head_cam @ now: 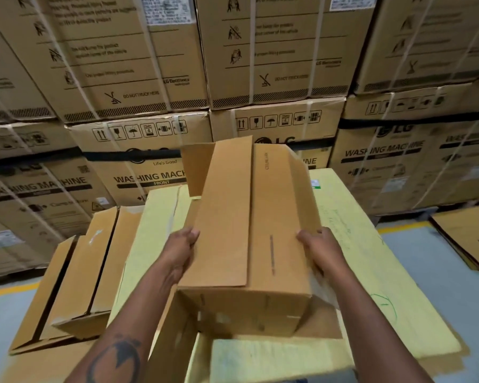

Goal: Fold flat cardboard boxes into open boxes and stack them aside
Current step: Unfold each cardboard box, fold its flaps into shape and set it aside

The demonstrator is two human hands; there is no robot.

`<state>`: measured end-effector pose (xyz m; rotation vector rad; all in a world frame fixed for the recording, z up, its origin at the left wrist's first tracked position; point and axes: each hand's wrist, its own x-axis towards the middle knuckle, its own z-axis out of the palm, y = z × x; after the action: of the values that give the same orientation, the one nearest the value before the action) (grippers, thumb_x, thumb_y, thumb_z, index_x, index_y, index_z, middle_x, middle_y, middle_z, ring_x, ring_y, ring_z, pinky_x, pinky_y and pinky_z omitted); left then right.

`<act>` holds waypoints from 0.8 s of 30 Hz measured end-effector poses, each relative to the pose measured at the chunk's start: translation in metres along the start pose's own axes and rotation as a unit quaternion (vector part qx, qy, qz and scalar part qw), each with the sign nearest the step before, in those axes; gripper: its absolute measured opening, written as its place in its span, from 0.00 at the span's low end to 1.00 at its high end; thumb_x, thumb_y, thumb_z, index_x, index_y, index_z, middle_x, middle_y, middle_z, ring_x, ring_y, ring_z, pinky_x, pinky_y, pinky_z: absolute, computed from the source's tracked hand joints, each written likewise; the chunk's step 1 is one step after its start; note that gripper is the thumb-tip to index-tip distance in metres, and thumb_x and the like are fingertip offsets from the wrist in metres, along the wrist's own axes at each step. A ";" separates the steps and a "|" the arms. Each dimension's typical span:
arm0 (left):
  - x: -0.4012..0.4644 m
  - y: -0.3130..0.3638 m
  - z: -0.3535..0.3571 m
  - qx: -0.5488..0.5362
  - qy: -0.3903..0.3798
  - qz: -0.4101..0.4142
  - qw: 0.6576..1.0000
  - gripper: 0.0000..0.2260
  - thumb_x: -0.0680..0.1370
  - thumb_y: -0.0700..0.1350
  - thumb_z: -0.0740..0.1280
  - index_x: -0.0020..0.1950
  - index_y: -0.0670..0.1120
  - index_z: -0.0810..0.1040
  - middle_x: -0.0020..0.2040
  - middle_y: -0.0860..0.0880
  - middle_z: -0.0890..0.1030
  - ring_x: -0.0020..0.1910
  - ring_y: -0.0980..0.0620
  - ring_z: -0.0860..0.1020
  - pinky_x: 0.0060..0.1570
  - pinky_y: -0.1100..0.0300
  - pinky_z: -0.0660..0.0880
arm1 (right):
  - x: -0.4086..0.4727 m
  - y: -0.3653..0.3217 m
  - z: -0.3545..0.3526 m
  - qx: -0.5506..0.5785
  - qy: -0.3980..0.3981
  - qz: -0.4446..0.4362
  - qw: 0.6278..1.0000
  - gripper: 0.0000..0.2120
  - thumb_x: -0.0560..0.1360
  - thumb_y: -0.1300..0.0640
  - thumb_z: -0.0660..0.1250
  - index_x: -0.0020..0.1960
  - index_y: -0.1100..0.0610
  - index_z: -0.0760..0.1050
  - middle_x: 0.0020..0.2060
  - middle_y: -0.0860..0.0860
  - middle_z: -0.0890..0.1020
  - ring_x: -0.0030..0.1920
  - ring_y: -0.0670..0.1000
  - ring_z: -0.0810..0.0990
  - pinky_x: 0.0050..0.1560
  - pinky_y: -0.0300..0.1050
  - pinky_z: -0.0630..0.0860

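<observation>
A brown cardboard box (249,217) lies lengthwise in front of me, squared up into box shape, with flaps sticking out at its far end and near end. My left hand (181,244) grips its left edge, and my right hand (320,246) grips its right side. The box rests on a big sheet of pale yellow cardboard (371,261). To the left lie folded brown boxes (75,283), tipped on their sides in a loose stack.
A wall of large strapped washing-machine cartons (155,78) stands close behind the work surface. Flat brown cardboard sheets (465,236) lie on the grey floor at the right, beside a yellow floor line (398,229).
</observation>
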<state>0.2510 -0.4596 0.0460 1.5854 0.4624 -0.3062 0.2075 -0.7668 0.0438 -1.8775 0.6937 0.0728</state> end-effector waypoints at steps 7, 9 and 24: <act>0.014 -0.022 -0.007 0.163 0.085 0.114 0.976 0.15 0.88 0.47 0.56 0.71 0.48 0.77 0.67 0.43 0.80 0.64 0.42 0.77 0.63 0.49 0.73 | 0.018 0.014 0.013 -0.013 -0.068 -0.048 0.996 0.45 0.66 0.24 0.68 0.76 0.49 0.72 0.74 0.51 0.74 0.71 0.56 0.74 0.71 0.57 0.69; 0.018 -0.025 -0.006 0.209 0.095 0.130 0.965 0.17 0.88 0.48 0.56 0.77 0.51 0.72 0.74 0.44 0.75 0.71 0.41 0.73 0.69 0.47 0.70 | 0.031 0.028 0.012 0.026 -0.055 0.009 0.998 0.57 0.58 0.16 0.64 0.78 0.48 0.68 0.75 0.52 0.72 0.73 0.59 0.72 0.74 0.64 0.66; -0.039 0.016 0.126 0.578 -0.169 0.373 0.706 0.38 0.76 0.75 0.58 0.82 0.60 0.58 0.83 0.54 0.59 0.82 0.51 0.53 0.79 0.37 0.53 | 0.085 -0.026 -0.070 -0.057 0.072 -0.013 0.996 0.34 0.49 0.41 0.80 0.50 0.57 0.80 0.41 0.52 0.85 0.41 0.58 0.85 0.46 0.56 0.84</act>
<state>0.2350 -0.5892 0.0696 2.6875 -0.8857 -0.2422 0.2721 -0.8575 0.0641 -2.0149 0.7774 -0.0418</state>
